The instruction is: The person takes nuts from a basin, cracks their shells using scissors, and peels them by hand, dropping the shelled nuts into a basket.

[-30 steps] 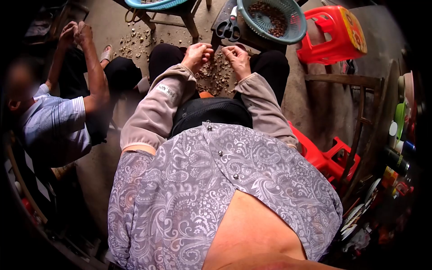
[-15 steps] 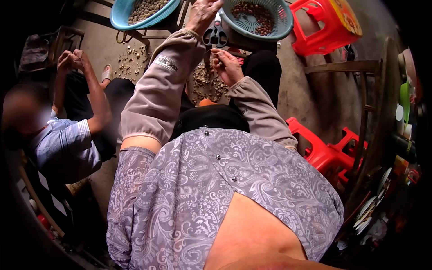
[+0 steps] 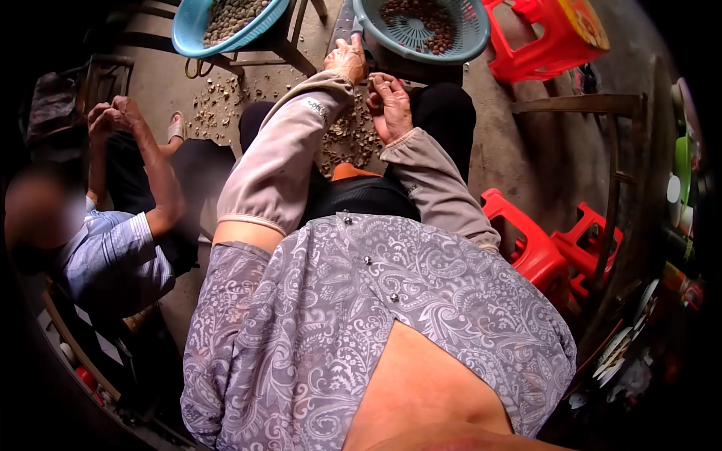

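Note:
My left hand (image 3: pixel 347 62) is closed over the scissors (image 3: pixel 357 28), at the near-left side of the blue-grey basket. Its fingers point forward along the blades, and most of the dark handles are hidden beneath it. Just to the right, my right hand (image 3: pixel 389 107) has its thumb and fingertips pinched together with the palm turned up. Whatever small thing lies in that pinch is too small to name. The blue-grey basket (image 3: pixel 474 46) in front of the hands holds several reddish-brown nuts (image 3: pixel 438 34).
A light-blue basin (image 3: pixel 186 37) of tan unshelled nuts (image 3: pixel 235 19) stands at the upper left. Shell bits (image 3: pixel 218 105) litter the floor. Another person (image 3: pixel 113 240) sits at left, hands together. Red stools (image 3: pixel 526 240) and a wooden chair (image 3: pixel 579 107) are at right.
My left hand has come down from beside the basket's rim onto the scissors, which lay uncovered before. My right hand has shifted slightly right and stays pinched.

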Demonstrator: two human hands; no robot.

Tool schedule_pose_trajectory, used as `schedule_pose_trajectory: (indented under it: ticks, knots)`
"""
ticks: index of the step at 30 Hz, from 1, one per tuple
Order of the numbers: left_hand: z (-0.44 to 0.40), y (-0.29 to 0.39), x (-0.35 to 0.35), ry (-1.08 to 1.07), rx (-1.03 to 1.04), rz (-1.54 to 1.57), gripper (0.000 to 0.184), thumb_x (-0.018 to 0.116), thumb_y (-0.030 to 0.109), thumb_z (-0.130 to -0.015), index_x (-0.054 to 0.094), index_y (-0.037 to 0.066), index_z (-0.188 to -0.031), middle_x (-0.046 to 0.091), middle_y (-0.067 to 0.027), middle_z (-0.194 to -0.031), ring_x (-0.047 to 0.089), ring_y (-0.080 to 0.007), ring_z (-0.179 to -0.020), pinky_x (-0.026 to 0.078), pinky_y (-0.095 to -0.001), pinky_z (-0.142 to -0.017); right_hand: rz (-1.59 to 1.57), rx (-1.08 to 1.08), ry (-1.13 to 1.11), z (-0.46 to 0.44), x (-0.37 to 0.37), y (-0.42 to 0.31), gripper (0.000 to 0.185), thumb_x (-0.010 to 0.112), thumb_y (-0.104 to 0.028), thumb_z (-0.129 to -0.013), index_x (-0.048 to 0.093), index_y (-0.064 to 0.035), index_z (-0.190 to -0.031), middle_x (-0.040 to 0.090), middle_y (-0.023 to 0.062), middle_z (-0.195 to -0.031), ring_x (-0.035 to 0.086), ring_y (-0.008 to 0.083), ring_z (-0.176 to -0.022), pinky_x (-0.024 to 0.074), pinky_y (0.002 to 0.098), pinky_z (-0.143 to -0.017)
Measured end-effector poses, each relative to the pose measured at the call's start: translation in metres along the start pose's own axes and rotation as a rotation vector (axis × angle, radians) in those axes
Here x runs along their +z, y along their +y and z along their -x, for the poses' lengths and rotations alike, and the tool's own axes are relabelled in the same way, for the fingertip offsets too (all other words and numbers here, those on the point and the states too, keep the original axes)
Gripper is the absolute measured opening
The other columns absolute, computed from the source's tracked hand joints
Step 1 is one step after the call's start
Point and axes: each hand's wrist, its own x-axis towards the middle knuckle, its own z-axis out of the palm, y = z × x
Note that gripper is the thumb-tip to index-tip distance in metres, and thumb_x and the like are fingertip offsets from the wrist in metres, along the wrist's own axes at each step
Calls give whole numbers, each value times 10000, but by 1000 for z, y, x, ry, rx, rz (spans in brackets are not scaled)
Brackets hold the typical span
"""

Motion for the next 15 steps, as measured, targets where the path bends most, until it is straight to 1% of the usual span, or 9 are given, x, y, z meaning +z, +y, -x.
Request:
schedule_pose_trajectory:
  ticks: [3,4,6,8,9,11,12,14,15]
  knots:
    - [0,-7,0,24,-32,28,669,653,300,-799,314,147,-1354,530,-264,-1120,576,-446,-997,479,-468,-845,28,28,32,3,6,-2,113,607,-137,-900,613,-68,-989,613,1,-775,489,48,-561,375,203,-488]
    - [2,-14,-4,43,-3,86,660,684,308,-770,365,91,-1306,593,-252,-1038,607,-404,-969,491,-435,-837,31,39,45,4,8,-3,112,606,-135,-900,614,-66,-988,620,6,-784,495,51,-564,376,205,-489]
    - [8,-34,-16,-29,-32,290,539,654,295,-799,444,10,-1205,636,-213,-946,635,-343,-883,510,-396,-773,25,38,23,2,5,-4,115,609,-136,-898,614,-65,-988,631,21,-800,512,57,-580,386,203,-498]
    - [35,-64,-41,-517,-184,1081,268,546,243,-884,546,27,-1043,591,-61,-800,587,-130,-675,471,-258,-554,-5,55,-13,-2,-2,0,120,611,-139,-896,617,-67,-992,635,25,-815,533,66,-616,412,206,-522]
    - [62,-65,-44,-479,-138,1306,305,603,284,-815,575,18,-962,592,-18,-740,481,-50,-525,334,-168,-424,-28,74,-39,-3,-8,3,123,611,-141,-896,621,-69,-995,634,21,-823,546,71,-643,434,209,-542]
    - [115,-60,-56,-377,-192,1238,320,659,311,-811,570,34,-944,554,19,-680,523,-64,-531,351,-168,-440,-54,100,-72,-5,-8,5,123,615,-149,-893,624,-75,-991,635,18,-828,576,83,-684,477,219,-575]
    - [135,-68,-56,-472,-170,1292,266,659,282,-825,557,60,-931,556,4,-687,549,-101,-602,433,-231,-541,-58,114,-65,-4,-5,6,122,616,-149,-892,623,-77,-990,634,17,-825,580,85,-686,484,223,-581]
    - [170,-61,-61,-337,-68,973,258,660,231,-811,568,31,-947,577,-23,-664,580,-132,-632,450,-253,-587,-59,141,-53,-1,3,8,120,617,-149,-890,622,-80,-988,633,16,-819,588,89,-688,500,230,-593]
    - [181,-62,-56,-260,37,848,271,642,204,-814,554,17,-990,598,-61,-709,600,-162,-678,461,-276,-619,-64,150,-15,1,9,9,105,629,-131,-881,622,-68,-965,641,36,-815,574,79,-651,459,210,-549]
